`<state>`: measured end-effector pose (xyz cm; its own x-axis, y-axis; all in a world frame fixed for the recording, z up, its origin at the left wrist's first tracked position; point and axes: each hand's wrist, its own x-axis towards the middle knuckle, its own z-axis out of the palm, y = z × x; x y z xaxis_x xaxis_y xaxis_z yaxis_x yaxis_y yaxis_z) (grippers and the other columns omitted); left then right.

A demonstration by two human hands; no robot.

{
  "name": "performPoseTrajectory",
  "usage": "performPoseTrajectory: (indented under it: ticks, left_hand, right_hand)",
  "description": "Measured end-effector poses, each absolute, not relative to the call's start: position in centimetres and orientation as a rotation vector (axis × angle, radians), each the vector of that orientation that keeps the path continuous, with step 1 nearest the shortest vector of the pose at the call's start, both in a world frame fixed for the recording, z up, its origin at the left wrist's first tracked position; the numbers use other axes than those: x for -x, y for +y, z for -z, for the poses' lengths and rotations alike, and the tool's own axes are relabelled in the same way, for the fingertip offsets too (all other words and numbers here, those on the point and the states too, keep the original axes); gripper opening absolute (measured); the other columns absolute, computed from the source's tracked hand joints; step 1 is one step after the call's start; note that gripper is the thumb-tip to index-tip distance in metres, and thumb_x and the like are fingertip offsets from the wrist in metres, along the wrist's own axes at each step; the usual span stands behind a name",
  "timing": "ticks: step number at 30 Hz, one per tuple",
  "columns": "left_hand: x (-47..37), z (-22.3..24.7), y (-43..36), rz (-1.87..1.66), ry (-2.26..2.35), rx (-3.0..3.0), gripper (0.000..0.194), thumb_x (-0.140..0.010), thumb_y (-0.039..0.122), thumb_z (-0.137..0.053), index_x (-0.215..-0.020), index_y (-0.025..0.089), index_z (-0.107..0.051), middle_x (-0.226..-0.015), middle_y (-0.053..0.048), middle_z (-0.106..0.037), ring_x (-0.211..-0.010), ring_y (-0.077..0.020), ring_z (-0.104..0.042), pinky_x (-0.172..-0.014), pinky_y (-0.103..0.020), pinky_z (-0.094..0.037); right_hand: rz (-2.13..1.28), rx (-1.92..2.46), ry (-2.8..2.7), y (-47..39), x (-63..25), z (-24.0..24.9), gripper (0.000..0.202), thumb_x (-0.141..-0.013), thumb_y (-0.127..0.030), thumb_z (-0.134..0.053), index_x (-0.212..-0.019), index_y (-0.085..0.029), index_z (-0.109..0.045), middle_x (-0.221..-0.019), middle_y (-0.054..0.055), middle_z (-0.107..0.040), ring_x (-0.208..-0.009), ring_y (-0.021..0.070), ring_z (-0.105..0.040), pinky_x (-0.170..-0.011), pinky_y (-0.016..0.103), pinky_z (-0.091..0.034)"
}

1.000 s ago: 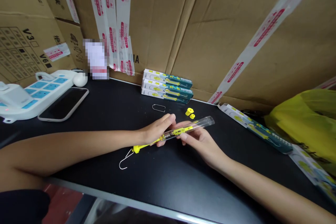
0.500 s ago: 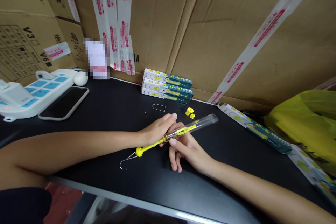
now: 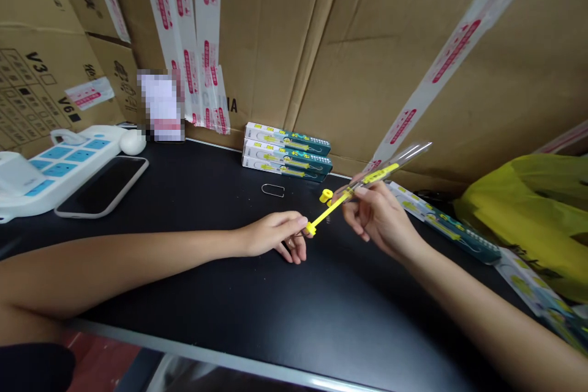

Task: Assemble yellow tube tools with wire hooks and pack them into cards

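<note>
A spring scale point(image 3: 329, 212) is held between my two hands, tilted up to the right. Its clear tube point(image 3: 410, 155) surrounds part of the yellow inner piece, and a yellow rod sticks out of the lower end. My right hand point(image 3: 382, 215) is closed around the tube near its lower end. With thumb and fingers, my left hand point(image 3: 283, 235) pinches the yellow end of the rod; the metal hook there is mostly hidden by the fingers. Just behind the rod are yellow plastic caps point(image 3: 326, 195), one partly covered. A bent wire piece point(image 3: 272, 190) lies farther back on the black table.
Printed boxes point(image 3: 285, 159) are stacked against the cardboard wall point(image 3: 413, 61). More such boxes point(image 3: 443, 223) lie along the right, beside a yellow plastic bag point(image 3: 528, 214). At left are a phone point(image 3: 103, 187) and a white power strip point(image 3: 68, 162).
The spring scale has risen and moved right, turning steeper. My right hand went up and right with the tube, while my left hand now pinches the rod's hook end.
</note>
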<state>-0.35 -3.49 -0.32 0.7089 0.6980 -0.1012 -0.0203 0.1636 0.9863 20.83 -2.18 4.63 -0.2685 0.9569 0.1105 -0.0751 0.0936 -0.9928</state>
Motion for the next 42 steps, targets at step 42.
performPoseTrajectory:
  ticks: [42]
  left_hand:
    - [0.1, 0.8, -3.8, -0.670, 0.682, -1.388, 0.034, -0.083, 0.043, -0.058, -0.086, 0.010, -0.066, -0.074, -0.006, -0.070, -0.062, -0.0106, -0.065, -0.059, -0.022, -0.052]
  right_hand:
    - [-1.403, 0.963, -1.685, -3.4, -19.5, -2.5, 0.028, -0.081, -0.037, -0.063, -0.097, -0.017, -0.052, -0.066, -0.003, -0.055, -0.049, 0.0085, -0.054, -0.037, 0.018, -0.049]
